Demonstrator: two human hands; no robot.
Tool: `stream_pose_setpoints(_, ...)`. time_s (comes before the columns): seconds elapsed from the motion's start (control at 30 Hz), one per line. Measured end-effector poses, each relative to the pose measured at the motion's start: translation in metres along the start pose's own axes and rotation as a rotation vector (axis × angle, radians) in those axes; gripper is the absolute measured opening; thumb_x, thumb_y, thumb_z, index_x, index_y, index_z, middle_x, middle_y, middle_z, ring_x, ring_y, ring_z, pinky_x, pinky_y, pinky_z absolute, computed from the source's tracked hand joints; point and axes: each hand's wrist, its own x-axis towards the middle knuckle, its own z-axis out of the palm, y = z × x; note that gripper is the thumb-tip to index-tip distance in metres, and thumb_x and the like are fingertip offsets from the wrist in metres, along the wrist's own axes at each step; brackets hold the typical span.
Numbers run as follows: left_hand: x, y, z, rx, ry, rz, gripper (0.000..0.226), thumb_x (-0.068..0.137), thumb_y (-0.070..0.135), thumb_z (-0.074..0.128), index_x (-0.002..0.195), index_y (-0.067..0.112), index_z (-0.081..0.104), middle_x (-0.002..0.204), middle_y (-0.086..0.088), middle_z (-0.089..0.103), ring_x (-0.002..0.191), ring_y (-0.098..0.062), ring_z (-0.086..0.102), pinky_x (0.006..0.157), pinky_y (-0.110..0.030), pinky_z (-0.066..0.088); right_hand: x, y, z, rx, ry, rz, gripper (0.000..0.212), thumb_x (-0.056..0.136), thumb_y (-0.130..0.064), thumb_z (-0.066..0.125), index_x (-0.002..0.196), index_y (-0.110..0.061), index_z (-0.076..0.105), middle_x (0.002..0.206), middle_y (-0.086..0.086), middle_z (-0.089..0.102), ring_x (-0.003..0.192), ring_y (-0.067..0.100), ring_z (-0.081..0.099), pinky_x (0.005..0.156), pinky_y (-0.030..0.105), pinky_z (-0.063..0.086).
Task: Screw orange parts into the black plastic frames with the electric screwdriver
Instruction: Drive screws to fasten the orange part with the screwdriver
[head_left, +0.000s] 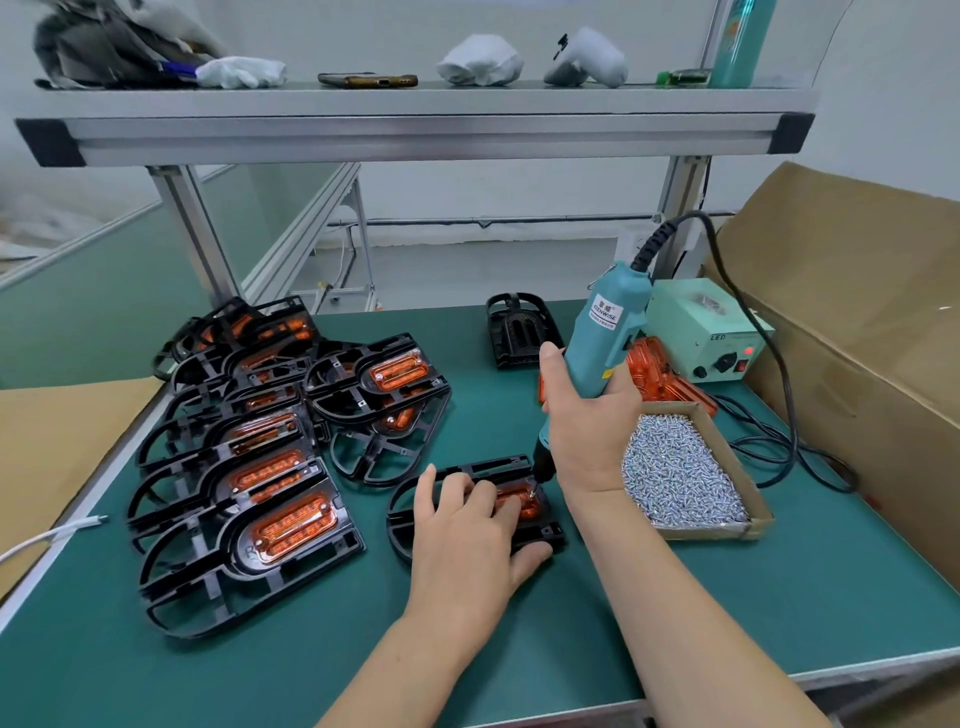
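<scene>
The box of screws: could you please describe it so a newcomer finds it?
On the green table, look just right of the right hand. The box of screws is a shallow cardboard tray, the only thing there filled with small silver screws.

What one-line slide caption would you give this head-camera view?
Right hand presses the electric screwdriver onto an orange part while the left hand holds its black frame, tray of screws alongside.
</scene>
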Motion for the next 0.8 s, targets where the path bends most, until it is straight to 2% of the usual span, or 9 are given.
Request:
stream_pose_setpoints(0.13,0.000,0.000,-0.001,-0.008,-0.008,-0.004,0.051,0.081,0.070,0.051,0.103,0.030,0.074,0.091,0.008,0.063,0.103,-0.025,0.054,0.116,-0.055,0.021,-0.002,-0.003,0.004,-0.020,-0.055,0.000,0.028,0.078,-0.048,0.075,0.074,-0.028,0.056,0.067,0.012,0.061,0.064,0.040,0.058,0.059,0.051,0.053)
stream_pose_setpoints(0.27,0.000,0.000,-0.002,-0.011,-0.006,-0.004,0.048,0.077,0.069,0.059,0.098,0.029,0.076,0.086,0.008,0.062,0.098,-0.026,0.057,0.113,-0.056,0.030,-0.005,-0.005,0.007,-0.002,-0.108,-0.002,0.018,0.076,-0.045,0.075,0.072,-0.036,0.061,0.061,-0.010,0.058,0.056,0.018,0.053,0.054,0.035,0.046)
stream_pose_setpoints(0.37,0.000,0.000,-0.002,-0.007,0.005,-0.006,0.048,0.078,0.069,0.060,0.099,0.029,0.076,0.086,0.008,0.063,0.098,-0.026,0.057,0.112,-0.056,0.031,-0.006,-0.002,0.009,0.012,-0.128,-0.010,0.018,0.077,-0.042,0.076,0.072,-0.034,0.061,0.060,-0.016,0.057,0.055,0.008,0.050,0.055,0.026,0.043)
stream_pose_setpoints(0.43,0.000,-0.001,-0.001,-0.002,0.009,-0.002,0.048,0.078,0.069,0.057,0.097,0.029,0.076,0.086,0.008,0.063,0.098,-0.026,0.057,0.112,-0.056,0.031,-0.005,-0.001,0.009,-0.020,-0.141,-0.033,0.019,0.076,-0.045,0.074,0.070,-0.040,0.057,0.059,-0.018,0.055,0.054,0.005,0.048,0.054,0.022,0.041)
stream_pose_setpoints(0.53,0.000,-0.001,0.000,0.004,0.015,0.000,0.047,0.078,0.068,0.057,0.094,0.028,0.076,0.083,0.007,0.061,0.097,-0.026,0.058,0.111,-0.056,0.033,-0.004,0.002,0.009,-0.047,-0.170,-0.058,0.022,0.076,-0.048,0.073,0.068,-0.047,0.053,0.057,-0.019,0.052,0.052,0.006,0.047,0.053,0.019,0.039)
stream_pose_setpoints(0.8,0.002,-0.001,-0.003,0.004,-0.014,0.009,0.045,0.070,0.068,0.069,0.092,0.030,0.078,0.080,0.007,0.062,0.089,-0.027,0.061,0.103,-0.058,0.042,-0.007,0.005,0.011,-0.062,-0.241,-0.069,0.022,0.076,-0.050,0.073,0.069,-0.046,0.052,0.059,-0.020,0.052,0.053,0.004,0.047,0.052,0.016,0.038)
